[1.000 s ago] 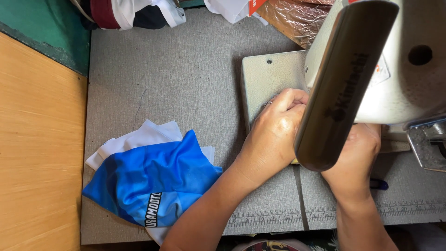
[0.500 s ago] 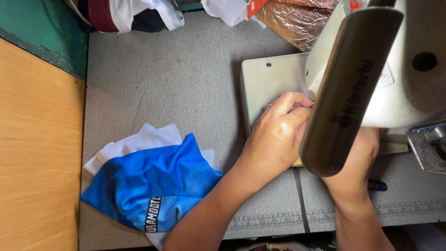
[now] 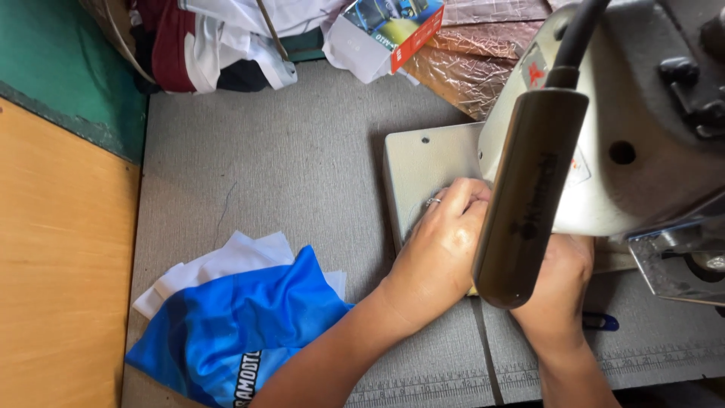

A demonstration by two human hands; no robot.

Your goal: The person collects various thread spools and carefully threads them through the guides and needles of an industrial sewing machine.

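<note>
Hands meet under the head of a sewing machine (image 3: 627, 136) that fills the right side of the view. The left hand (image 3: 442, 242) lies knuckles up on the machine's pale metal bed plate (image 3: 423, 162), its fingers curled and pressed close together, with a ring on one of them; the fingertips tuck in under the machine head, and whether they pinch anything there cannot be told. The right hand (image 3: 555, 283) sits just beside it, mostly hidden behind a dark, tube-shaped lamp (image 3: 529, 196) that hangs from a black cable across the front of the machine, so the state of its fingers cannot be told either. Both forearms come up from the bottom edge over a grey table top (image 3: 287, 151). On that table, near the left forearm and well apart from the machine, lies a crumpled blue and white garment (image 3: 234, 317). A small blue clip (image 3: 602, 323) rests just right of the right wrist. Along the far edge are piled clothes (image 3: 219, 38), a cardboard box (image 3: 393, 30) and crinkled foil (image 3: 476, 60).
</note>
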